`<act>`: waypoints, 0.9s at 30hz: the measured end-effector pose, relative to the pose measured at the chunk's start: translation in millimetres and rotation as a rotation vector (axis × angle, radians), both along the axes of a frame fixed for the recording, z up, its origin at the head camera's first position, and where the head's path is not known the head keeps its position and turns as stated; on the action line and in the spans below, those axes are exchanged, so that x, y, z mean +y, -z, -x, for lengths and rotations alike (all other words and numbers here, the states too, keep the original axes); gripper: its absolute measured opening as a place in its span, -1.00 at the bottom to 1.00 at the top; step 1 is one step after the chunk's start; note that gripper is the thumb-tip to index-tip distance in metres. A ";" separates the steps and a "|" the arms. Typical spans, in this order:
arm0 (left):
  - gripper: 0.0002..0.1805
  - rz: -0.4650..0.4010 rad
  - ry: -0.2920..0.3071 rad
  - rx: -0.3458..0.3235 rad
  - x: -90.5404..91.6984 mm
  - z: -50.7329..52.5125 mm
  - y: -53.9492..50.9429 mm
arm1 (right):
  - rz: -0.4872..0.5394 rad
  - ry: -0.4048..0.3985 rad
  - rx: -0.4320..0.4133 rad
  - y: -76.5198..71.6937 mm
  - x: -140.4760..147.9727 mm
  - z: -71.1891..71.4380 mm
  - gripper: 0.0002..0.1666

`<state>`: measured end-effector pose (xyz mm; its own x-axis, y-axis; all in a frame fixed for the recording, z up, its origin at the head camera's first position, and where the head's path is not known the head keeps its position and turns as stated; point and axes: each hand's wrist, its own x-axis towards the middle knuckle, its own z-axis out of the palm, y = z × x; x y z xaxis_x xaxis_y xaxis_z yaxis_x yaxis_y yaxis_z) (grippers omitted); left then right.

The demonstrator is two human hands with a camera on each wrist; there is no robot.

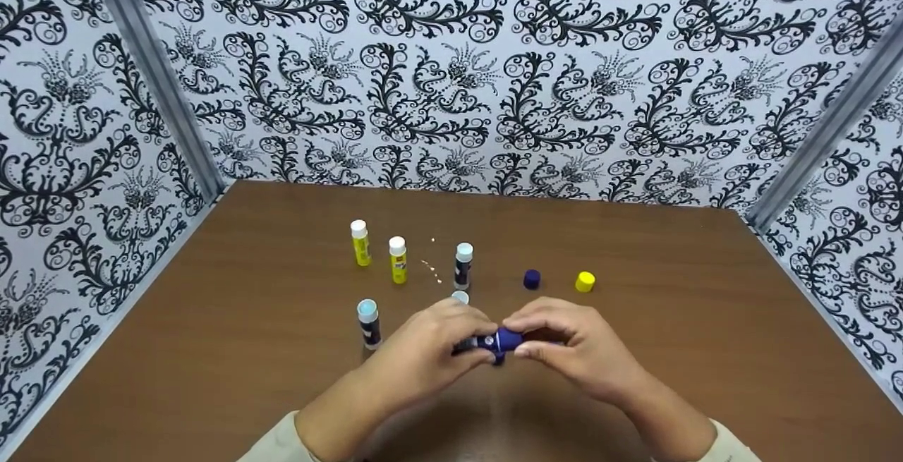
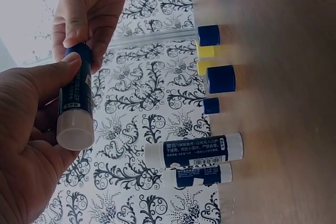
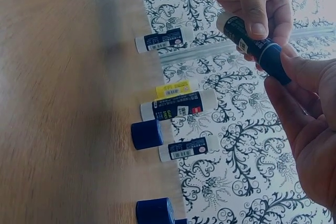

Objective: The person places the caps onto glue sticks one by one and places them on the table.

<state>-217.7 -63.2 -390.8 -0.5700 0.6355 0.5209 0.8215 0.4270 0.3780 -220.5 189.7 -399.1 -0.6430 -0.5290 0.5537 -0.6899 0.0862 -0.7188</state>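
Where hands (image 1: 443, 338) (image 1: 584, 349) converge, they grip a cylindrical tube (image 2: 77, 98).

You were at a small booth-like work station. A back wall (image 1: 451, 102) rose just behind your worktop (image 1: 705, 321), and a left side wall (image 1: 63, 123) and a right side wall (image 1: 871, 187) closed it in; all three carried the same white covering with black scrolling floral damask. Grey strips (image 1: 156, 74) marked the two corners where the walls met. Your worktop had a brown wood-grain surface, and the glue sticks (image 1: 399, 270) and loose caps (image 1: 585, 281) on it suggested a stationery or craft table. Whether your booth stood in a home, office or lab could not be told.
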 end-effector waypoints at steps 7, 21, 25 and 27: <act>-0.71 0.002 0.004 0.008 1.5 1.4 0.7 | 0.005 0.003 -0.057 -0.6 0.1 -1.4 -0.67; -0.75 0.042 -0.021 -0.027 7.5 2.5 -12.9 | -0.036 0.029 -0.025 -13.7 7.9 -2.0 -0.69; -0.76 0.054 -0.028 -0.071 9.9 6.8 -17.6 | -0.026 0.035 0.001 -14.7 9.3 -0.9 -0.66; -0.76 0.056 -0.034 -0.108 11.5 10.0 -19.5 | -0.028 0.042 0.005 -14.9 10.0 0.1 -0.65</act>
